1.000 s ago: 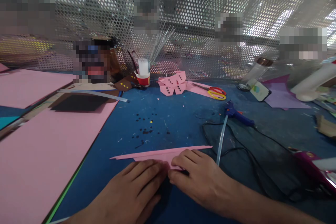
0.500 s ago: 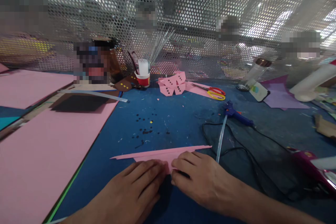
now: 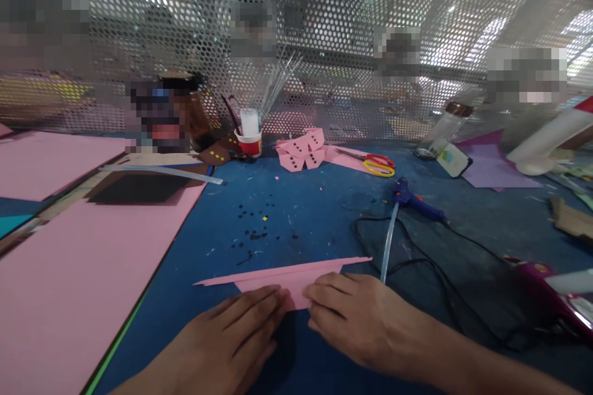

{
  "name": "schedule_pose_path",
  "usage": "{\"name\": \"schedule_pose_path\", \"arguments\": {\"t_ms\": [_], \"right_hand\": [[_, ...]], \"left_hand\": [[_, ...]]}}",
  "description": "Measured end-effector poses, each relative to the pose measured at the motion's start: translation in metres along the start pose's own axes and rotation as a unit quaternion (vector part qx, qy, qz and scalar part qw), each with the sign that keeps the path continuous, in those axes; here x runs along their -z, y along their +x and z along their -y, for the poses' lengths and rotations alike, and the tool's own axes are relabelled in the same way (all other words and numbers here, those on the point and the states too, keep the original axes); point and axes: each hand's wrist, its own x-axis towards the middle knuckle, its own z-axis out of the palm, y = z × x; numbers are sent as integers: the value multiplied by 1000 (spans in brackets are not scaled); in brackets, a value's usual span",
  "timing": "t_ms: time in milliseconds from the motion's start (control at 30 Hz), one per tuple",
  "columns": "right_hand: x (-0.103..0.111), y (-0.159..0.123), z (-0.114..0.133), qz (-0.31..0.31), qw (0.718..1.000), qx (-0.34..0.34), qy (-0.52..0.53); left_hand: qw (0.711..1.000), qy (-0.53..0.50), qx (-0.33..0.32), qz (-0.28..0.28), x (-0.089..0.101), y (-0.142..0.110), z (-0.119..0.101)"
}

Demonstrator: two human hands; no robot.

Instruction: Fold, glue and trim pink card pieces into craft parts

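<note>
A folded pink paper (image 3: 296, 287) lies on the blue table in front of me, with a narrow folded strip along its far edge that sticks out to both sides. My left hand (image 3: 231, 333) holds the near left part, fingers together on top and thumb hidden beneath. From the right, my right hand (image 3: 354, 315) grips the near edge with curled fingers. Between the two sets of fingertips a bit of the paper shows. Just past the right hand, a clear glue stick (image 3: 390, 244) runs from a blue glue gun (image 3: 419, 200).
Scissors (image 3: 380, 165) lie by a pink paper butterfly (image 3: 303, 149) at the back. A paper cup (image 3: 249, 143) holds tools. Large pink sheets (image 3: 92, 271) cover the left side. A black cord (image 3: 417, 259) and a magenta tool (image 3: 549, 287) are at right. People sit beyond the perforated screen.
My hands have moved slightly apart along the paper's near edge, baring more pink between the fingertips. The paper stays in about the same place.
</note>
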Motion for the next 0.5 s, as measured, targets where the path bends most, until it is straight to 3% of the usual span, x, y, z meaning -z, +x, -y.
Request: {"name": "schedule_pose_path", "arguments": {"t_ms": [500], "right_hand": [[-3,-11,-1,-18,1000,-4,18]], "left_hand": [[1000,3,-13,16,-1,-24,6]]}}
